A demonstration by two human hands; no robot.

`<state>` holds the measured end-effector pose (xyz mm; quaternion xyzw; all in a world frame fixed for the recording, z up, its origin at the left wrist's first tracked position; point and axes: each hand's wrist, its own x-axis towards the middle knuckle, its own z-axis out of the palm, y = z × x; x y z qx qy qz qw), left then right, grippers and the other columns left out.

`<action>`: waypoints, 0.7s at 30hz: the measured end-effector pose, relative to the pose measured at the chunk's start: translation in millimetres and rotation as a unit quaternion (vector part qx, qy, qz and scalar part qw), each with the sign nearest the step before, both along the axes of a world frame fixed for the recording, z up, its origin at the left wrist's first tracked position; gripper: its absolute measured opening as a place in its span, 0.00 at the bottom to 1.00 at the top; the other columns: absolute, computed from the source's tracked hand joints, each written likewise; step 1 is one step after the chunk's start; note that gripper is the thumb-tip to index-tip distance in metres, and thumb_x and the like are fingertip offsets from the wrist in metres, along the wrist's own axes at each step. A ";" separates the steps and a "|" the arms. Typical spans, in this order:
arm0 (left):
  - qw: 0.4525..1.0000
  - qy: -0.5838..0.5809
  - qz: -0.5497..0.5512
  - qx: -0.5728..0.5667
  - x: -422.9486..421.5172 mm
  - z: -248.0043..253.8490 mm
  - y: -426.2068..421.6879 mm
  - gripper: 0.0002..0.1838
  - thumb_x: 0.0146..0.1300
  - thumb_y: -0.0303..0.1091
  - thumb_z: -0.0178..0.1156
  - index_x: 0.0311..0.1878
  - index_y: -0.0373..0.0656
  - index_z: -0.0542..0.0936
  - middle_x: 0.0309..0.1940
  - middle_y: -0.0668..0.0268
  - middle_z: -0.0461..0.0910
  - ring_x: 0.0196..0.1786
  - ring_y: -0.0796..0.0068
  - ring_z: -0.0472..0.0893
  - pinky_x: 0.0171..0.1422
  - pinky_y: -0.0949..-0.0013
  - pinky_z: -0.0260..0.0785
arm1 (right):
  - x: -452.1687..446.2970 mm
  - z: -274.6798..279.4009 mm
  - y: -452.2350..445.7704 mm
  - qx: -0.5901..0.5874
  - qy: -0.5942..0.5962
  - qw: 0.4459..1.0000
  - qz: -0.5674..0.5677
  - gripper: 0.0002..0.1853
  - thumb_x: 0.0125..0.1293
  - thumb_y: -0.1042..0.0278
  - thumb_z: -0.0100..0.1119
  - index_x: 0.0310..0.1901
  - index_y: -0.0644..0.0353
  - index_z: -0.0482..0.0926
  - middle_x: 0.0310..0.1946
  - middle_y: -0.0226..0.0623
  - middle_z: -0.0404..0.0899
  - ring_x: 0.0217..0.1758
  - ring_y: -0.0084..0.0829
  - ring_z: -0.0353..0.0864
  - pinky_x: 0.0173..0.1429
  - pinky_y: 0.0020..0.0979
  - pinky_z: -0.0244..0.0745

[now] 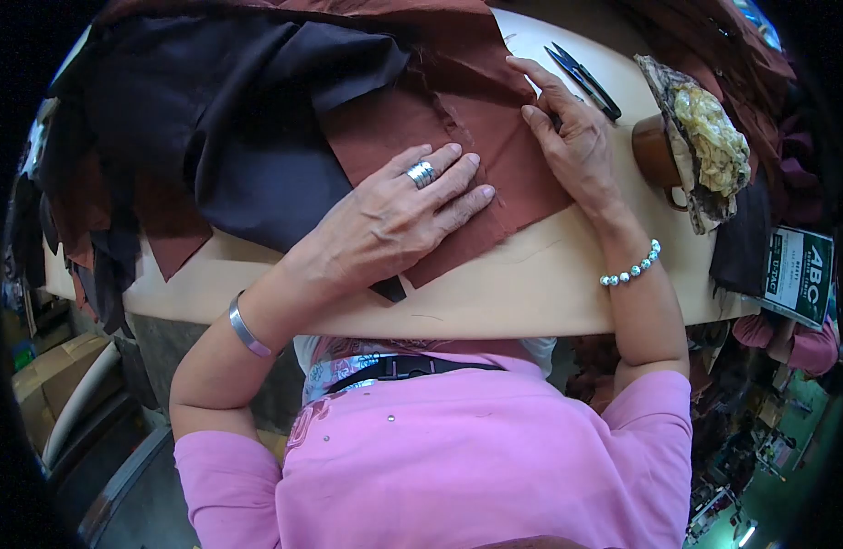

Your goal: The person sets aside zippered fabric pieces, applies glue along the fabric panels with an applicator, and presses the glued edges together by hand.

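We see the rust-brown cloth (522, 178) spread over the middle of the pale desk (550, 288), one corner pointing toward the near edge and its upper part running up to the far edge. Our left hand (394, 215) rests palm down on it, fingers extended and a little apart, grasping nothing; a broad silver ring (421, 174) sits on one finger and a metal cuff (248, 325) on the forearm. Our right hand (575, 151) lies at the cloth's right border, forefinger stretched forward and thumb apart from it; the other fingers curl out of sight, so we cannot tell whether they grip anything. A beaded bracelet (637, 268) circles that wrist.

Dark cloth (275, 137) lies in folds left of the rust-brown piece, and strips of both colours hang over the desk's left edge. Just beyond our right hand, toward the far edge, we find black thread snips (586, 82). Nearer the right edge stands a brown mug (653, 151), with a crumpled yellowish wad (710, 133) beside it. A green package (799, 274) lettered "ABC" shows at the right edge.
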<state>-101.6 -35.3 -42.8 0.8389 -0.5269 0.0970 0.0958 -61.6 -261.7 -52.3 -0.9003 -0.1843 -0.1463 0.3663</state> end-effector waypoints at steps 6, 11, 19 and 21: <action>0.987 0.099 0.026 -0.124 12.0 1.8 5.2 0.20 0.54 0.23 0.52 0.52 0.40 0.76 0.51 0.56 0.74 0.55 0.56 0.75 0.60 0.61 0.69 | -3.7 5.0 -7.3 0.012 0.054 0.998 0.017 0.28 0.57 0.78 0.57 0.60 0.45 0.70 0.23 0.40 0.76 0.19 0.30 0.69 0.32 0.31 0.70; 0.987 0.043 0.061 -0.142 28.6 -9.3 12.9 0.19 0.52 0.19 0.55 0.51 0.36 0.75 0.51 0.55 0.73 0.52 0.56 0.76 0.57 0.64 0.72 | 7.3 22.1 -8.4 0.009 0.198 0.980 -0.030 0.34 0.55 0.67 0.65 0.64 0.44 0.65 0.38 0.42 0.80 0.35 0.34 0.78 0.44 0.36 0.73; 0.994 0.010 0.079 -0.077 23.6 -9.4 12.5 0.21 0.56 0.21 0.48 0.55 0.36 0.74 0.55 0.55 0.71 0.58 0.58 0.73 0.64 0.64 0.66 | 14.2 1.7 2.0 0.066 0.081 0.995 -0.005 0.30 0.61 0.78 0.55 0.65 0.45 0.66 0.19 0.22 0.57 0.24 0.15 0.56 0.31 0.19 0.58; 0.993 0.007 0.093 -0.067 22.0 -8.9 10.5 0.22 0.57 0.21 0.47 0.56 0.36 0.73 0.56 0.55 0.70 0.58 0.58 0.73 0.64 0.64 0.66 | 12.0 1.6 1.3 0.075 0.083 0.994 -0.010 0.30 0.61 0.79 0.55 0.65 0.44 0.66 0.19 0.22 0.57 0.24 0.15 0.55 0.31 0.19 0.58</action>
